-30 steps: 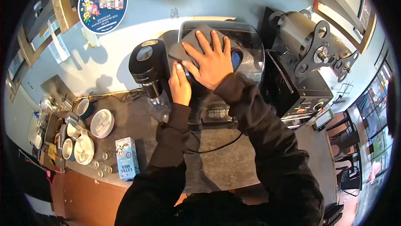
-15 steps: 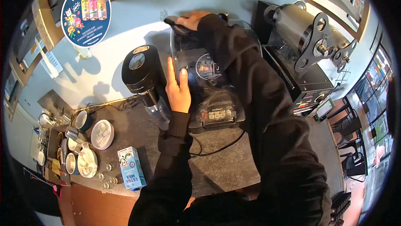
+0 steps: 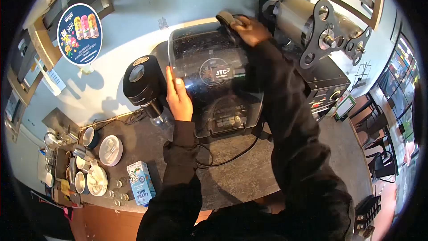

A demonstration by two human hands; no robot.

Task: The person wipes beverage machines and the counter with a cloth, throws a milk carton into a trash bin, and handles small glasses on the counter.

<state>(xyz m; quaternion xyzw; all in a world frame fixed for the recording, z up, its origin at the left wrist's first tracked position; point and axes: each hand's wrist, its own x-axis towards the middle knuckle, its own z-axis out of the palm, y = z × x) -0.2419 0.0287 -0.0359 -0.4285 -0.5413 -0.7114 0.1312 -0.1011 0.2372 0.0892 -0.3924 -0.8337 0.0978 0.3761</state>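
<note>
A blender with a clear smoky cover (image 3: 214,89) marked JTC stands in front of me. My left hand (image 3: 180,102) lies against the left side of the cover, fingers straight and thumb apart. At the cover's top right corner, my right hand (image 3: 252,31) is closed around a dark grey-brown cloth (image 3: 228,19), pressed near the upper edge. Specks show on the cover's top. A black coffee grinder (image 3: 143,80) stands just left of my left hand.
A coffee roaster (image 3: 298,20) with a metal drum stands at the right. Bowls (image 3: 111,150), small glass jars (image 3: 119,195) and a blue milk carton (image 3: 141,183) sit on the left of the counter. A black cable (image 3: 236,157) curves before the blender.
My right hand has moved right with the cloth, from the cover's top left to its top right corner. My left hand stays against the side. The view has shifted slightly.
</note>
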